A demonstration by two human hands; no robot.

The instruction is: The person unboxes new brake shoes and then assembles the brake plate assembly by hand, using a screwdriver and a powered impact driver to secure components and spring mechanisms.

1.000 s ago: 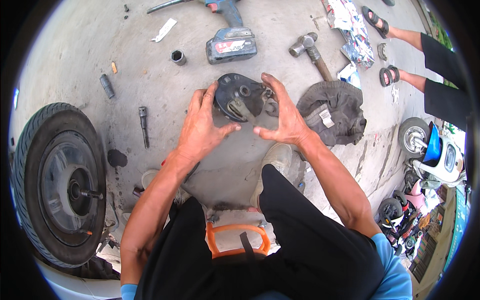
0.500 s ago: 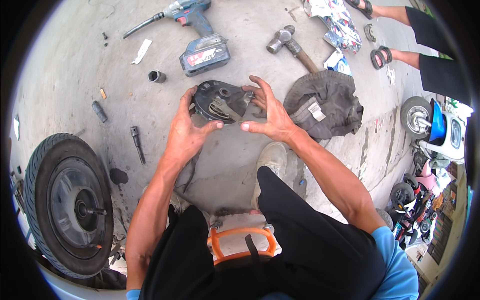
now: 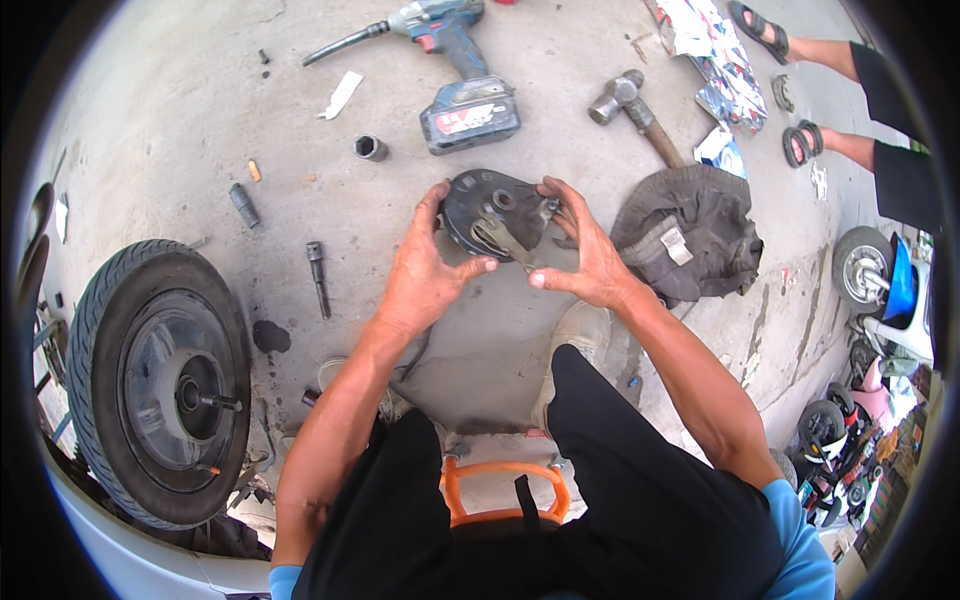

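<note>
— Between my two hands, what do you see?

— Between my hands I hold a dark round metal part [image 3: 492, 215], like a brake plate, with a flat strap or lever going down from its middle. It is lifted above the concrete floor [image 3: 200, 120], in front of my knees.

— How do you grip it?

— My left hand [image 3: 425, 275] is clamped on its left rim, thumb stretched under the lower edge. My right hand [image 3: 590, 255] clamps the right rim with the fingers on top and the thumb pointing to the left one. Both hands are equally near; the part lies straight between them, its face turned up to me, the strap running towards my right thumb.

— And around?

— Behind the part lies a blue cordless drill [image 3: 455, 70], to the right a hammer [image 3: 635, 110] and a dark crumpled cloth [image 3: 690, 235]. Far on my left a wheel [image 3: 160, 380] with a tyre lies flat. Small sockets [image 3: 370, 148] are scattered between.
</note>
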